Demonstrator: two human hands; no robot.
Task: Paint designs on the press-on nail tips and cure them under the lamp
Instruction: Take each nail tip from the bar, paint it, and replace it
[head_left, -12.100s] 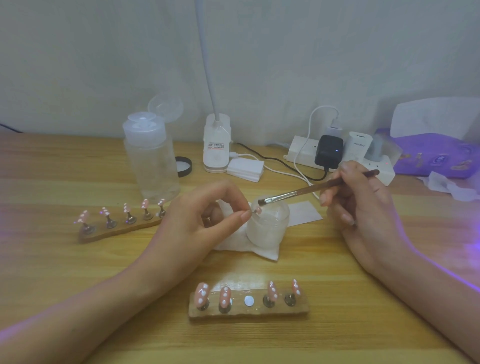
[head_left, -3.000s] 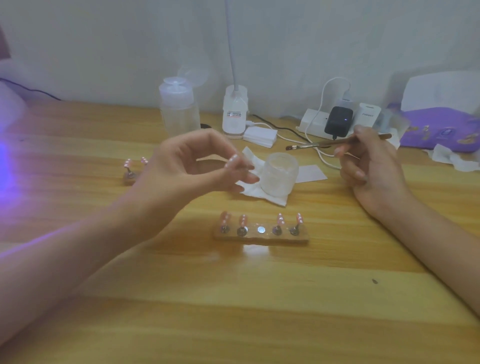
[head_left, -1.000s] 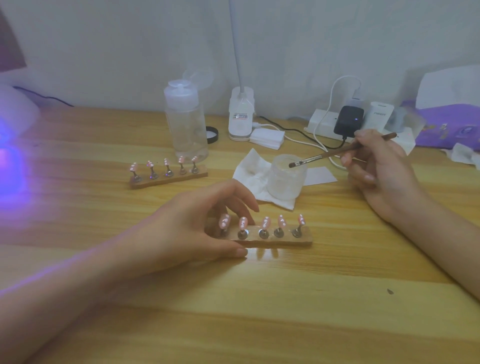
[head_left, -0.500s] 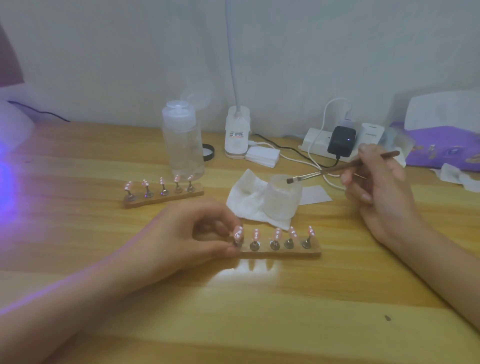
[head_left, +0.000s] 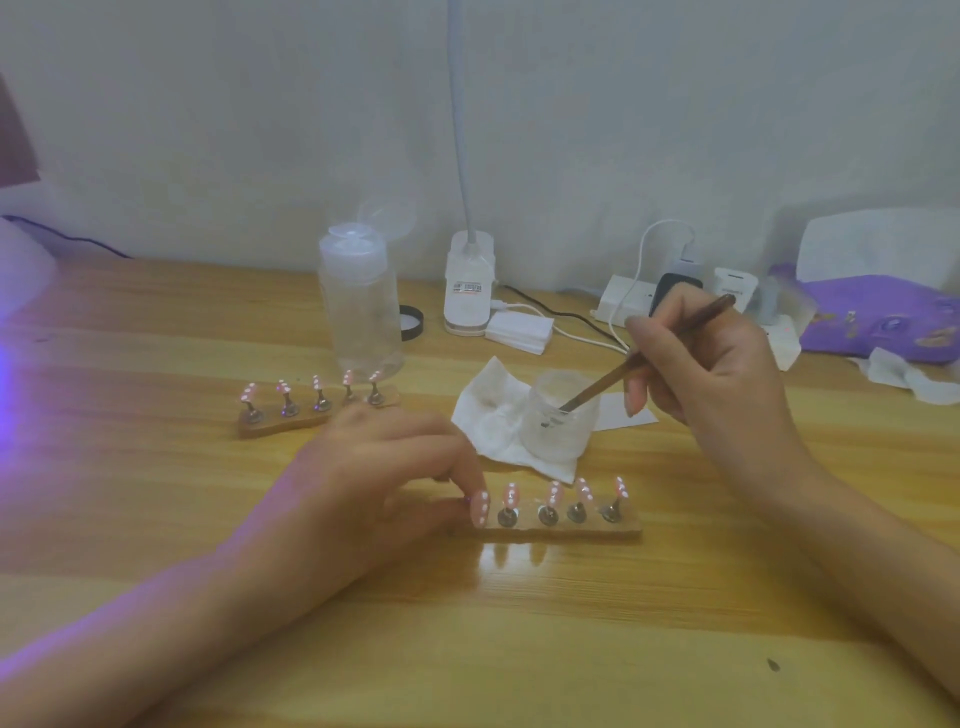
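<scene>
Two strips of dotted nail tips on the desk (head_left: 519, 649), both hands engaged.

At the left end of the near strip (head_left: 566, 531) lies the left hand (head_left: 374, 499), fingers curled; forefinger and thumb appear to pinch the leftmost tip (head_left: 480, 508), though blur hides the exact contact. Four more pink tips with white dots stand upright on their pegs along the same strip. Curled fingers of the right hand (head_left: 711, 374) grip the brush (head_left: 649, 358), its bristle end lowered into the frosted jar (head_left: 561, 431). That jar sits on a white tissue (head_left: 485, 410) just behind the near strip. Further left and back, the far strip (head_left: 291, 422) carries five tips and lies directly in front of a clear bottle (head_left: 361, 312). Violet light falls across the desk's left side.
</scene>
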